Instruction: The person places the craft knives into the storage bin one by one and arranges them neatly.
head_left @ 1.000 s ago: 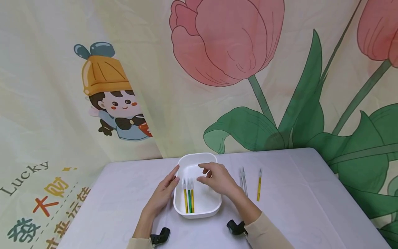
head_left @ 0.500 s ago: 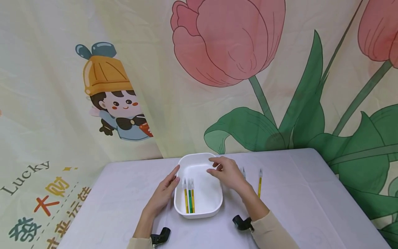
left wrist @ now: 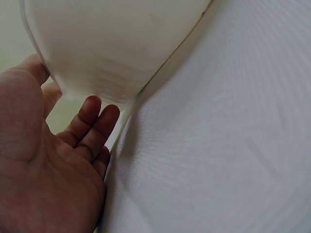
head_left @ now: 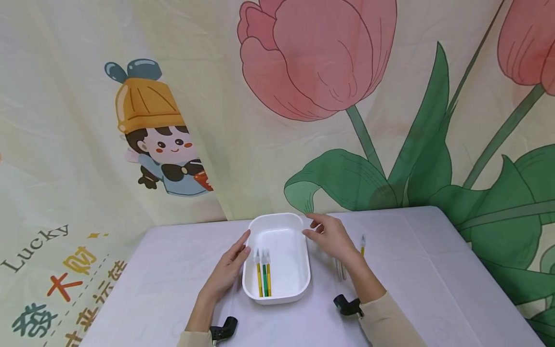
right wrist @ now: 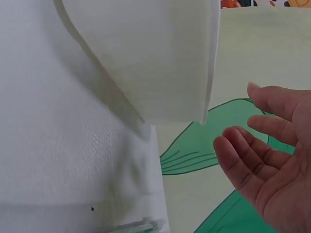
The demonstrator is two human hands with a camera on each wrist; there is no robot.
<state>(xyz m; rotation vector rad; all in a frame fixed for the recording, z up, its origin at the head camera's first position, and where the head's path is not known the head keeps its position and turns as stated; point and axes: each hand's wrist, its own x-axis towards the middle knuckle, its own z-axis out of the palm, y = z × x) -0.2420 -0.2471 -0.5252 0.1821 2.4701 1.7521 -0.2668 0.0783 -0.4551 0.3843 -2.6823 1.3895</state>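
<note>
A white tray (head_left: 284,241) stands on the table in the head view, with two yellow and one green pen-shaped tools (head_left: 264,277) with clear caps lying side by side in its left part. My left hand (head_left: 229,267) holds the tray's left rim; the left wrist view has thumb and index at the edge and the other fingers loosely bent by the outer wall. Beyond the upper right rim, my right hand (head_left: 331,238) holds nothing, its fingers lightly bent. A gap separates it from the tray in the right wrist view.
Silver pen-shaped tools (head_left: 340,271) lie on the table partly under my right hand and forearm. One more yellow tool (head_left: 363,244) is farther right, half hidden by the wrist. The white-clothed table (head_left: 433,270) ends behind the tray at a printed backdrop (head_left: 260,168).
My right hand has moved right, from above the tray's middle to beyond its right rim. My left hand, the tray and the tools in it have stayed put.
</note>
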